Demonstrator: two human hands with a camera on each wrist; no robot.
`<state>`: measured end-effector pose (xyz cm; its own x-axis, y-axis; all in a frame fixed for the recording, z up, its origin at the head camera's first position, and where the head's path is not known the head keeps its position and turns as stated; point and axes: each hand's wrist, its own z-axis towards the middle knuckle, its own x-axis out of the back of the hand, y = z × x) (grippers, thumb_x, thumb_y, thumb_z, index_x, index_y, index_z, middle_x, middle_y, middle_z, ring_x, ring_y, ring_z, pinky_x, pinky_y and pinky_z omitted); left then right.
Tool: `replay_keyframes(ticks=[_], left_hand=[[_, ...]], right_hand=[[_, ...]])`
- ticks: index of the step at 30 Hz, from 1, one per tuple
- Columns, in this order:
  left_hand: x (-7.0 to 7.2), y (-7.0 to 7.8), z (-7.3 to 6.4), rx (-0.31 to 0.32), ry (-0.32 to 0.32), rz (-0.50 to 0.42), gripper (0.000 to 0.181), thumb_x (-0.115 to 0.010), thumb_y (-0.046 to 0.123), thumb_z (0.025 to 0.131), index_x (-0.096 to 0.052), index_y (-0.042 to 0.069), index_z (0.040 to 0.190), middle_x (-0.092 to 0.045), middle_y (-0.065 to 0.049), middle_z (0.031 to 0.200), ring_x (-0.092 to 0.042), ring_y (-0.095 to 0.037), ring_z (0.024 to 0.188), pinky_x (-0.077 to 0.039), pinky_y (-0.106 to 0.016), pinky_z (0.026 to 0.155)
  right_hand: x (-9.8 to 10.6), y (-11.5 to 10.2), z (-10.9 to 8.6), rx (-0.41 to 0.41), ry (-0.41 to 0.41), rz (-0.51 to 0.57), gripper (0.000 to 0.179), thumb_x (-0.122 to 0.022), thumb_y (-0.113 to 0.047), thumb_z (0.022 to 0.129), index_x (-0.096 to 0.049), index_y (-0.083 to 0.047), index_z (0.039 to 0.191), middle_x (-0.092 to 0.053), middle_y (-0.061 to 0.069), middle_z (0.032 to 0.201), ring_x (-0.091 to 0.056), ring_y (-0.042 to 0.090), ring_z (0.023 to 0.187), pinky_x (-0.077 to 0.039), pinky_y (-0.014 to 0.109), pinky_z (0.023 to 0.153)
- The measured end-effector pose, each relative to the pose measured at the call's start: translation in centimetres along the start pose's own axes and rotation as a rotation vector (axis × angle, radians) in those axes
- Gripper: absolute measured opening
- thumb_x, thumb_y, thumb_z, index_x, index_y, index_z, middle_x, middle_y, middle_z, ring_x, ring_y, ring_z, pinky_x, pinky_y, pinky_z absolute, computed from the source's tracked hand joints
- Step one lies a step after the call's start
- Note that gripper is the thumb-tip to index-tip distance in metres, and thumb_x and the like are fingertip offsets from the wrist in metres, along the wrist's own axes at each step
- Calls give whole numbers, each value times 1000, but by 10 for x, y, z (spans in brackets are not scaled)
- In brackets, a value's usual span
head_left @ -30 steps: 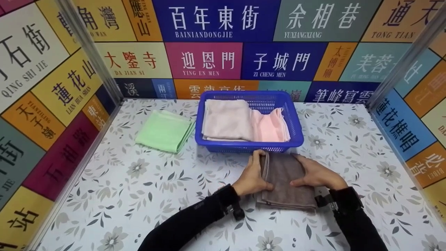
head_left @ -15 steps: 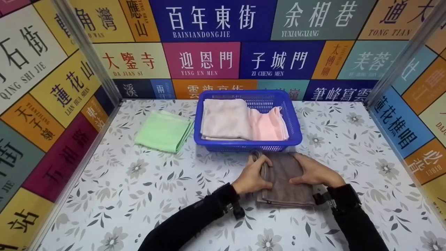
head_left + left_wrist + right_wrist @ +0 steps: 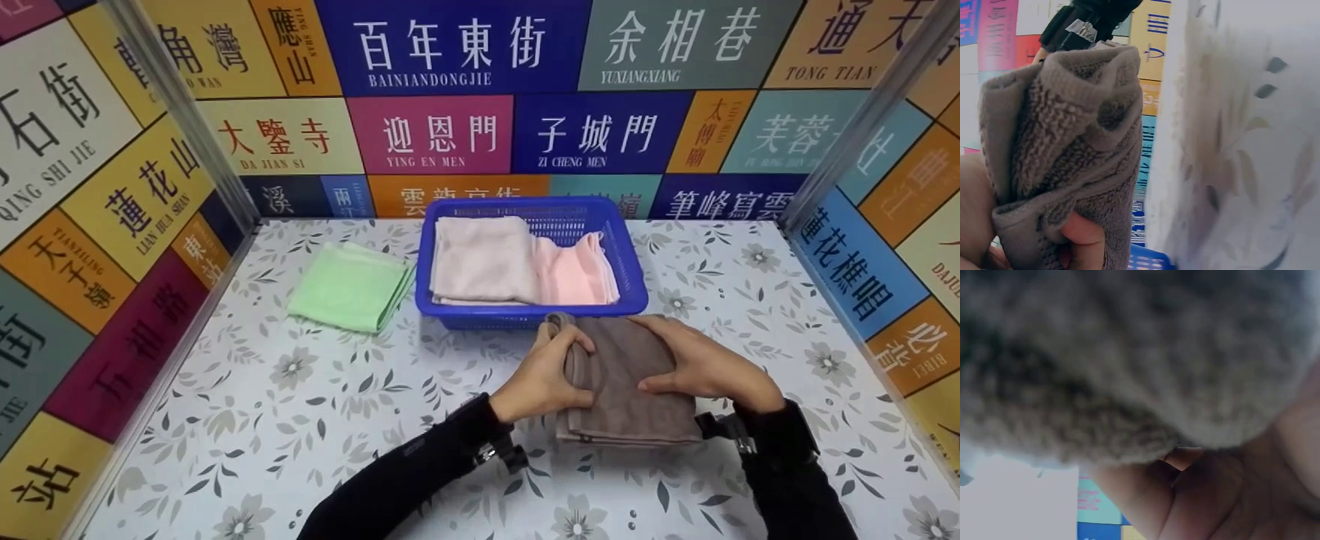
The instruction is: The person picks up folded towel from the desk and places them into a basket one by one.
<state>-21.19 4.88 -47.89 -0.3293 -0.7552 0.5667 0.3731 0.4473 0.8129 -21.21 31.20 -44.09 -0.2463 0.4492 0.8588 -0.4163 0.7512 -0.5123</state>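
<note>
A folded grey-brown towel (image 3: 626, 382) is held between both hands in front of the basket, in the head view. My left hand (image 3: 541, 379) grips its left folded edge, thumb on the near face. On the opposite side, my right hand (image 3: 709, 367) holds the towel with the thumb lying across its face. The left wrist view shows the stacked, looped folds of the towel (image 3: 1072, 129) with fingers curled round them. Close up and blurred, the towel (image 3: 1129, 371) fills the top of the right wrist view, and the right hand's far fingers are mostly hidden.
Behind the hands stands a blue plastic basket (image 3: 532, 309) against the back wall. It contains a folded pale pink towel (image 3: 484, 259) and a brighter pink towel (image 3: 574, 270). Left of it, a folded green towel (image 3: 349, 285) lies on the flower-patterned table (image 3: 360, 442).
The brown towel has moved slightly right and up in the head view. My right hand has shifted right with it; the left hand's fingers have come further over the folded edge.
</note>
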Motion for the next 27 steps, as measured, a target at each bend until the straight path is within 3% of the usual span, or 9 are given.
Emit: replay_keyframes(ticks=[9, 17, 22, 24, 27], left_hand=[[9, 16, -5, -35, 13, -21, 62, -90, 8, 67, -57, 20, 118, -42, -8, 126, -55, -22, 114, -52, -28, 95], [20, 20, 1, -89, 77, 2, 62, -90, 7, 67, -58, 18, 119, -43, -9, 125, -55, -25, 119, -50, -30, 103], [30, 15, 15, -106, 114, 30, 60, -90, 9, 68, -59, 18, 119, -44, -11, 128, -54, -25, 122, -50, -34, 104], [37, 14, 25, -121, 124, 40, 54, -90, 10, 70, -62, 18, 116, -45, -12, 128, -52, -24, 121, -49, -36, 105], [51, 11, 46, -143, 148, 65, 41, -90, 12, 74, -66, 18, 107, -48, -11, 126, -50, -23, 122, -46, -39, 108]], right_hand=[[18, -13, -7, 39, 35, -7, 89, -90, -24, 81, -43, -6, 155, -54, 26, 144, -55, 46, 127, -46, 65, 102], [25, -14, -5, 69, 134, 48, 92, -89, -20, 82, -39, -13, 159, -51, 20, 149, -53, 39, 129, -43, 62, 104], [28, -12, 7, 97, 194, 92, 85, -86, -15, 85, -41, -22, 157, -50, 13, 151, -50, 31, 131, -41, 46, 104], [32, -11, 15, 107, 222, 104, 77, -84, -12, 87, -45, -21, 153, -49, 11, 152, -47, 30, 134, -38, 44, 106], [39, -10, 34, 94, 277, 88, 59, -80, -11, 90, -55, -19, 143, -53, 14, 139, -49, 30, 124, -37, 45, 100]])
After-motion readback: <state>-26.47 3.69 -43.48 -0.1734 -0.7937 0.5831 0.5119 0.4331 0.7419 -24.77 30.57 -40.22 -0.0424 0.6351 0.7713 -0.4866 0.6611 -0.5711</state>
